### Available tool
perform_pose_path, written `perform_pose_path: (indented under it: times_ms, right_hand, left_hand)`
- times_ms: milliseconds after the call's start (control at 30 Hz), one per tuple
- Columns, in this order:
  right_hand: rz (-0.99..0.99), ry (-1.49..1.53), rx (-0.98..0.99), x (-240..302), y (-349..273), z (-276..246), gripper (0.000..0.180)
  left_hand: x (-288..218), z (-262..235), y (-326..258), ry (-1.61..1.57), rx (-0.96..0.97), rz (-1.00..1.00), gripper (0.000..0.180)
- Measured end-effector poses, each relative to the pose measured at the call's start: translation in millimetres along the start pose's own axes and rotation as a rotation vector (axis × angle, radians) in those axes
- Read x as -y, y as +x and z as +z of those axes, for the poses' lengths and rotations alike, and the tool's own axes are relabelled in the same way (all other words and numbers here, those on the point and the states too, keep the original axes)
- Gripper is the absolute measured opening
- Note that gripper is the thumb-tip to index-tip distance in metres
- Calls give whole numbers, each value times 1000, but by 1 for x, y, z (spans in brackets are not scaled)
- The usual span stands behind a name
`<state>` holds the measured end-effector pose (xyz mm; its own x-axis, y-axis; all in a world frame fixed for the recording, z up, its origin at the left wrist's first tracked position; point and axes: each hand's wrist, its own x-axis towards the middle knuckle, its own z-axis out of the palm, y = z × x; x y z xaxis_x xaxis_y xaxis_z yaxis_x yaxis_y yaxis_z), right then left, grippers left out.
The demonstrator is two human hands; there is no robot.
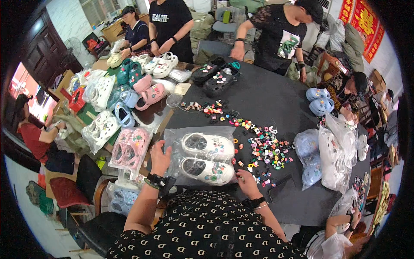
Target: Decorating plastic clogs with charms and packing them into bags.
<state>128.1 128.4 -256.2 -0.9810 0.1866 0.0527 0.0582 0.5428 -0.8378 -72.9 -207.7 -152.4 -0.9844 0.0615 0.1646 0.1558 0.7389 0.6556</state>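
Observation:
A pair of white clogs [208,146] with colourful charms lies side by side inside a clear plastic bag [172,137] on the dark table in front of me. At the bag's left edge is my left hand [160,159], its fingers apart and nothing gripped. My right hand [247,182] is at the bag's right edge, by the toe of the nearer clog, with fingertips closed on the plastic. Many small coloured shoe charms [269,144] are scattered just beyond and to the right of the bag.
Bagged pink clogs [130,147] and other pairs crowd the left side. Black clogs [221,80] sit at the far edge, blue clogs [320,102] at the far right. More bagged shoes [332,159] lie on the right. Several co-workers stand or sit around the table [276,93].

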Motion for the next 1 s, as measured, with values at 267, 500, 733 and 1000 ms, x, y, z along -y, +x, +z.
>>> perform_pose_path:
  times_ms: [267, 500, 733, 1000]
  right_hand:
    - [369, -29, 183, 21, 11, 1, 56]
    - [410, -25, 188, 53, 16, 6, 36]
    - [333, 21, 71, -12, 4, 24, 24]
    - [356, 1, 86, -23, 6, 30, 23]
  left_hand:
    - [32, 6, 10, -56, 230, -300, 62]
    - [51, -11, 9, -1166, 701, -770, 23]
    - [-1, -47, 14, -1325, 835, -592, 31]
    - [43, 22, 8, 29, 458, 351, 52]
